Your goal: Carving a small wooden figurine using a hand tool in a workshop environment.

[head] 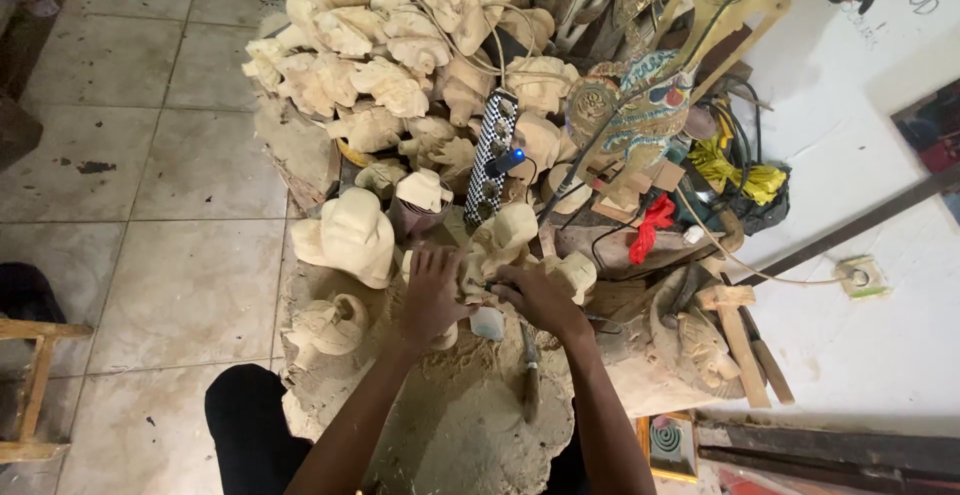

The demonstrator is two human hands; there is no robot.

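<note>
**Two hands on a pale wood carving, amid sawdust and unfinished figures**

Seen from above, over a sawdust-covered work mound (470,425) on a tiled floor (170,185). Left hand (432,293) spread over the near side of a pale wood carving (497,247), fingers curled and pressing against it. Right hand (537,295) closed around a small tool at the carving's lower right; tool itself mostly hidden by the fingers, kind not clear. Carving placed near the middle of the mound, just beyond both hands, touching both.

Just left of the left hand, a large rounded carved figure (350,235), standing at the mound's left edge. Nearer the front-left edge, a smaller carved piece (328,327) lying in the dust. Close to the right wrist, a chisel-like tool (530,375) lying on the sawdust, handle pointing toward the person.

Beyond the hands, toward the far edge, a heap of unfinished pale carvings (380,45). Standing among them, a black-and-white checkered power strip (492,155). To its right, a painted multicoloured figure (640,115), a red cloth scrap (652,223) and yellow cord (735,170). At the right edge, a wooden mallet (735,340) beside a dark carved mask (695,345).
</note>
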